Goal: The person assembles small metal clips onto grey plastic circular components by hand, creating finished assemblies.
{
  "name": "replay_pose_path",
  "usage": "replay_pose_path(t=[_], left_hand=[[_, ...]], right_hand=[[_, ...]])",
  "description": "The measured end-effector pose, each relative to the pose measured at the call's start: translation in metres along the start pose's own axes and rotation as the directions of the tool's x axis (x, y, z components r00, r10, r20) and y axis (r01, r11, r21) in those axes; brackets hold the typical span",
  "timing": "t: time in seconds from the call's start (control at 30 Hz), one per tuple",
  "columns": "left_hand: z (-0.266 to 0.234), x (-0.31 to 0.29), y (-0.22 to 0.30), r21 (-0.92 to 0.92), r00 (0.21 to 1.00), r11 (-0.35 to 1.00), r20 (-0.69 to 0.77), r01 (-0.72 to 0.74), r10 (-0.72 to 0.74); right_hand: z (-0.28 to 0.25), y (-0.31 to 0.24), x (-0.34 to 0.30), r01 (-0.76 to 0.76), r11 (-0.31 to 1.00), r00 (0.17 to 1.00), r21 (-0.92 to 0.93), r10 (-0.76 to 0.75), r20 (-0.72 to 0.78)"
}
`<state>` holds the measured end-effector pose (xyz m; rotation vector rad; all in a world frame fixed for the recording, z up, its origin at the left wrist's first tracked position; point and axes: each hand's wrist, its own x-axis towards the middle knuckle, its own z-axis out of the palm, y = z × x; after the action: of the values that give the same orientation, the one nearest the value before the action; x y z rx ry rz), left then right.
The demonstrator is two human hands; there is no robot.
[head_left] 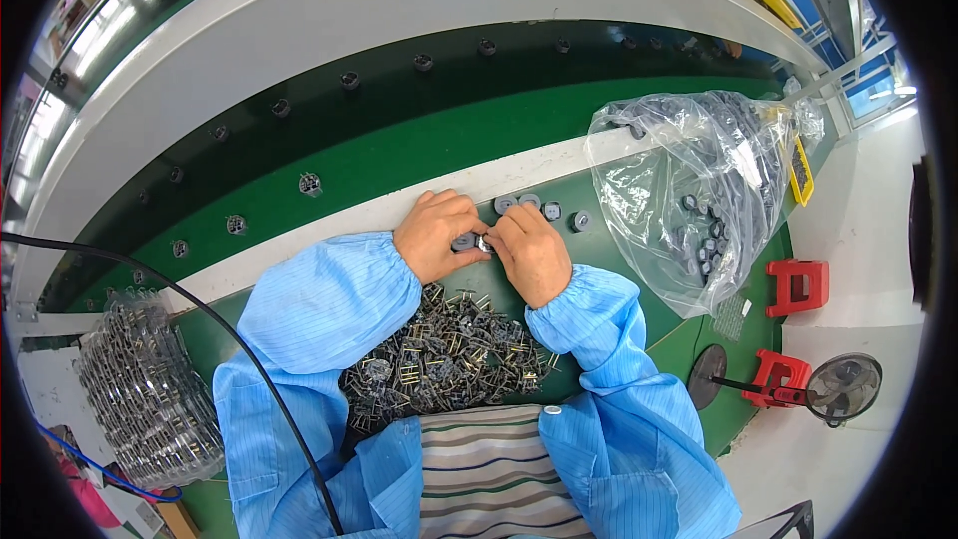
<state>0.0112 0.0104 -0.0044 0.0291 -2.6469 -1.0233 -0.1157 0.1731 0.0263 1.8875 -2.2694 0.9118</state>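
Note:
My left hand (436,237) is closed, with a dark grey round cap (463,242) in its fingers. Right beside it, my right hand (531,255) pinches a small part with a shiny face (484,244). The fingertips of both hands meet there and hide much of the two pieces. Beyond my right hand, several dark grey caps (581,222) stand on the green table. Between my forearms lies a heap of small black components with brass-coloured pins (449,354).
A green conveyor belt (399,140) behind a white rail carries spaced-out components (310,184). To the right lies a clear plastic bag (669,210) of grey caps. Stacked clear trays (150,389) stand at left. A black cable (239,339) crosses my left arm. Red stools (798,286) and a fan (843,386) stand at right.

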Motion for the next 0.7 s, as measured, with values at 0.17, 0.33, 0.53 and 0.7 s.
replay_pose_path(t=[0.17, 0.33, 0.53, 0.7], left_hand=[[0.001, 0.000, 0.000, -0.013, 0.999, 1.000, -0.041, -0.009, 0.008], [-0.025, 0.010, -0.010, -0.129, 0.978, 0.990, -0.195, 0.049, -0.074], [-0.071, 0.006, -0.057, 0.214, 0.868, 0.855, -0.280, 0.472, -0.409], [-0.079, -0.003, -0.053, 0.284, 0.870, 0.847, -0.352, 0.450, -0.344]], right_hand=[[-0.003, 0.000, -0.003, -0.094, 0.993, 0.995, 0.069, 0.097, -0.035], [-0.025, -0.013, -0.009, -0.081, 0.932, 0.994, 0.352, 0.049, 0.101], [-0.004, -0.008, -0.022, -0.106, 0.891, 0.962, 0.441, -0.022, 0.274], [-0.006, -0.009, -0.017, -0.352, 0.841, 0.932, 0.412, 0.276, 0.233]])
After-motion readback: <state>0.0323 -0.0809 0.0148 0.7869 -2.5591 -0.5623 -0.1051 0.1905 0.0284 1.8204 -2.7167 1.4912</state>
